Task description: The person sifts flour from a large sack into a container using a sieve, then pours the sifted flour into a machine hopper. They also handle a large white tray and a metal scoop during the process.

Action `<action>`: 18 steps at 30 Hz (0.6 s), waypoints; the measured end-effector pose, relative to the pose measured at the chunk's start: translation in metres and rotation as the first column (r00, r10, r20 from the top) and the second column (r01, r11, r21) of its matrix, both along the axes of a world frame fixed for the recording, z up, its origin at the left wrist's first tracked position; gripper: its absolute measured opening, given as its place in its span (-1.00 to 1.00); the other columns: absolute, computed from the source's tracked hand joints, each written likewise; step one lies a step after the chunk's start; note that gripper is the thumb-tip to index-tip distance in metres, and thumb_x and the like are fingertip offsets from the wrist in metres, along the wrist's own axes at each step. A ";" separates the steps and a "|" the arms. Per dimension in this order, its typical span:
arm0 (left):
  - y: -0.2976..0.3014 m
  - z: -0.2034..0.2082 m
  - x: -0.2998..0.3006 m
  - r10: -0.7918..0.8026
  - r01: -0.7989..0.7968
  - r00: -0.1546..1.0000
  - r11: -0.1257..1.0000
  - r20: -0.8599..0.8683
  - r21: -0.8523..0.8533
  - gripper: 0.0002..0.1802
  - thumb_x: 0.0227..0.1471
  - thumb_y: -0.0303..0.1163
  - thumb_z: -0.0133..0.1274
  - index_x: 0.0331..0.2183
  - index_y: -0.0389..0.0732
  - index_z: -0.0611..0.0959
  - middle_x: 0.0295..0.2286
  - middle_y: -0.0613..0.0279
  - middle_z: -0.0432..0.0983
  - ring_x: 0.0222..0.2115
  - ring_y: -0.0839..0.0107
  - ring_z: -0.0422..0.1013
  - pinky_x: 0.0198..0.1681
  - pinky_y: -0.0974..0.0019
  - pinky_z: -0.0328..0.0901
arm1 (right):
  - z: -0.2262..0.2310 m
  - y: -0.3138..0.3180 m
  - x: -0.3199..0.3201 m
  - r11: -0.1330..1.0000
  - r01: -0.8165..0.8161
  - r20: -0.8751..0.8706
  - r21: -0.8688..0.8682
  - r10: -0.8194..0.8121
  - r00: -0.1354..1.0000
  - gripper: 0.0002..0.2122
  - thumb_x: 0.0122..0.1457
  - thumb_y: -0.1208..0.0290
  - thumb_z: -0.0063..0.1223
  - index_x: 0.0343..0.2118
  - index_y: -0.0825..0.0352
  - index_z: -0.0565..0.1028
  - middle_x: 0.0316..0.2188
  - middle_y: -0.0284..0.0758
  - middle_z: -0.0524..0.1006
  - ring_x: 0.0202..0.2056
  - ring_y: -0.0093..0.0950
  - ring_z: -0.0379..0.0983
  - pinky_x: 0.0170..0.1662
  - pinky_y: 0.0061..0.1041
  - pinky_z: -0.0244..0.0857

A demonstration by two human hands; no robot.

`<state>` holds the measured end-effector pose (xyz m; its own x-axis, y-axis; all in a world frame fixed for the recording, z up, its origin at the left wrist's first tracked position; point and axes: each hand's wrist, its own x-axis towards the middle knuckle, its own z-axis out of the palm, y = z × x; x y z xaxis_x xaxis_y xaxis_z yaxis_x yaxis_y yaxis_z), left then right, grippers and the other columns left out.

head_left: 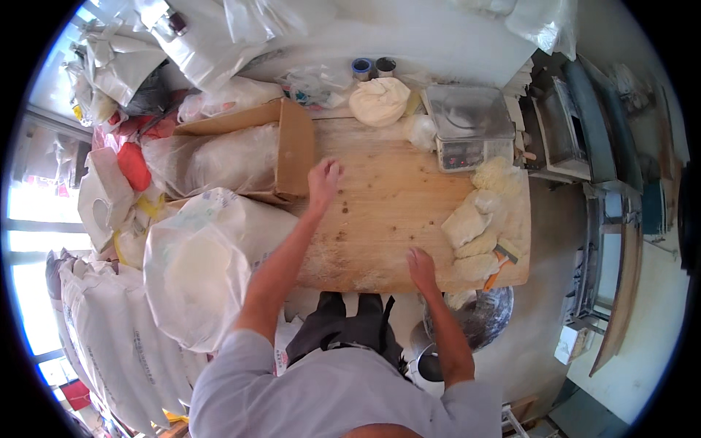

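Note:
Over the floured wooden worktop [380, 197], my left hand [324, 184] is closed with curled fingers, near the right end of a cardboard box [298, 150]. Whatever it may hold is hidden. My right hand [421, 269] is at the worktop's near edge, its fingers folded in; I cannot see anything between them. To its right lie pale dough-like lumps [476, 247], partly under a cream cloth [467, 219]. Beside them rests a scraper with an orange handle [493, 276]. A large open white sack of white powder [193, 270] stands left of my left forearm.
A scale with a clear cover [469, 120] stands at the back right, beside a cream cloth bundle [379, 101] and two small cups [361, 69]. Below the right edge is a large metal bowl [482, 321]. Stacked white sacks [117, 336] fill the lower left.

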<state>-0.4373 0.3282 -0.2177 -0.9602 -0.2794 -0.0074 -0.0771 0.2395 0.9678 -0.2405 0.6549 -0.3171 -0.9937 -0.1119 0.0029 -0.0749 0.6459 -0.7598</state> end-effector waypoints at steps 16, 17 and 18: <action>-0.043 -0.166 -0.329 -0.115 0.020 0.991 0.619 -0.065 -0.785 -0.73 0.03 -0.53 0.01 -0.18 -0.26 0.65 -0.26 -0.11 0.57 -0.12 -0.10 0.46 -0.06 -0.08 0.35 | 0.011 0.045 0.178 0.866 0.499 0.543 0.017 -0.427 0.723 -0.72 0.32 0.37 -0.14 -0.44 0.43 0.53 -0.53 -0.17 0.57 -0.49 -0.31 0.52 -0.35 -0.35 0.36; -0.047 -0.162 -0.327 -0.122 -0.009 0.986 0.654 -0.118 -0.757 -0.76 0.02 -0.52 0.03 -0.21 -0.27 0.64 -0.28 -0.11 0.56 -0.16 -0.11 0.47 -0.10 -0.07 0.35 | 0.011 0.038 0.166 0.876 0.483 0.557 0.016 -0.409 0.723 -0.71 0.33 0.37 -0.14 -0.44 0.43 0.53 -0.53 -0.16 0.57 -0.50 -0.32 0.52 -0.35 -0.35 0.36; -0.053 -0.157 -0.323 -0.119 -0.064 0.973 0.684 -0.198 -0.726 -0.78 0.01 -0.52 0.05 -0.23 -0.29 0.63 -0.31 -0.11 0.55 -0.20 -0.11 0.47 -0.13 -0.07 0.34 | 0.012 0.034 0.153 0.884 0.468 0.561 -0.017 -0.379 0.736 -0.70 0.34 0.36 -0.14 -0.44 0.44 0.53 -0.53 -0.15 0.57 -0.50 -0.32 0.52 -0.35 -0.35 0.36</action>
